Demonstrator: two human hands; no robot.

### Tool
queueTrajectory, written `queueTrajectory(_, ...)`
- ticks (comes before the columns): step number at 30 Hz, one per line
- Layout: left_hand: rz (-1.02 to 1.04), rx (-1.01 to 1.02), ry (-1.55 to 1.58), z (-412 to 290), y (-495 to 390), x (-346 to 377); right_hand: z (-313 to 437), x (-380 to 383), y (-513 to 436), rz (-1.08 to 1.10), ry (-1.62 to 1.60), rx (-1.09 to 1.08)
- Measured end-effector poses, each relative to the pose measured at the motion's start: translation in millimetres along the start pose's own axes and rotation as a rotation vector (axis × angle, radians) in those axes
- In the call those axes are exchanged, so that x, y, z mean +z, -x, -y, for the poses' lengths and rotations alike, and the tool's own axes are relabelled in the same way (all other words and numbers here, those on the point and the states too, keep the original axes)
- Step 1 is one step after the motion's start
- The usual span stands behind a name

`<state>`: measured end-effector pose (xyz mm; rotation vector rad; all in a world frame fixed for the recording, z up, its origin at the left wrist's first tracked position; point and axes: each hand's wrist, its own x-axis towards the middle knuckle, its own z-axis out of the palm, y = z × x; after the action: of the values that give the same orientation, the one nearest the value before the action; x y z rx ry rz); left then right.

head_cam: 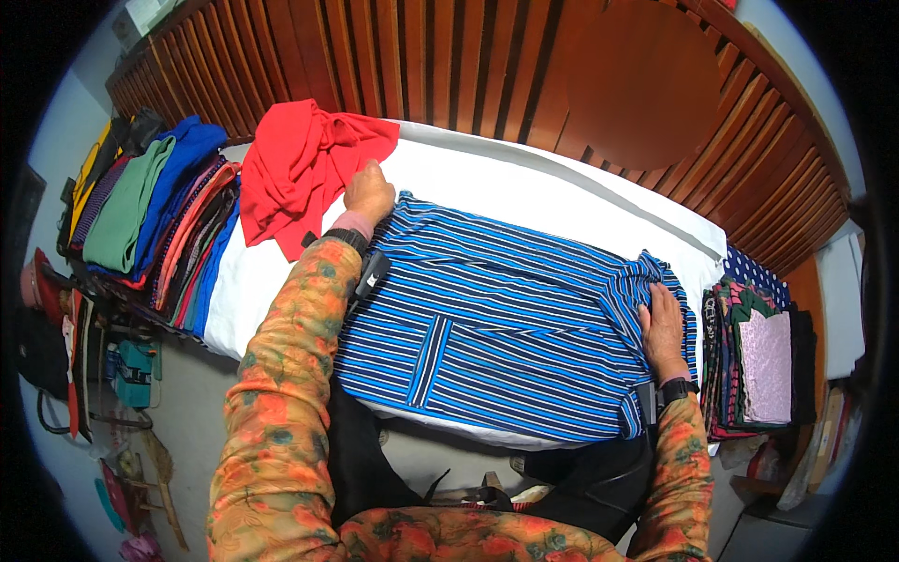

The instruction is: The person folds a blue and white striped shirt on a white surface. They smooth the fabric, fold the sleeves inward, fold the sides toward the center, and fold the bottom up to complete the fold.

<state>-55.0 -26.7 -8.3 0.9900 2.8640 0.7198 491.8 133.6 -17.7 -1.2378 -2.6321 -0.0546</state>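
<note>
A blue, navy and white striped shirt lies spread on a white cloth, its short placket towards my lap. My left hand is curled beside the shirt's far left corner, close to a crumpled red garment. Its fingertips are hidden, so whether they pinch any fabric does not show. At the right end, my right hand rests with extended fingers on the bunched striped fabric. Both wrists carry black straps with small devices.
Folded clothes are stacked on the left, and another folded pile stands on the right. A slatted wooden headboard rises behind the white cloth. Below left, a teal box and a broom are visible.
</note>
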Motion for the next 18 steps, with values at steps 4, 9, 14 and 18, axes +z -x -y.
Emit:
queueTrajectory(4, -0.023, 0.012, 0.034, 16, -6, -9, -1, 2, -1, -0.005, 0.013, -0.004)
queueTrajectory(9, 0.14, 0.261, 0.226, 27, 17, -20, -1, 2, 0, -0.008, 0.011, 0.006)
queueTrajectory(14, 0.154, 0.276, -0.007, 16, 41, -22, -4, 5, 0, -0.003, 0.016, -0.005)
queueTrajectory(18, 0.22, 0.22, 0.071, 13, 40, -29, -8, 7, 0, -0.007, 0.029, -0.039)
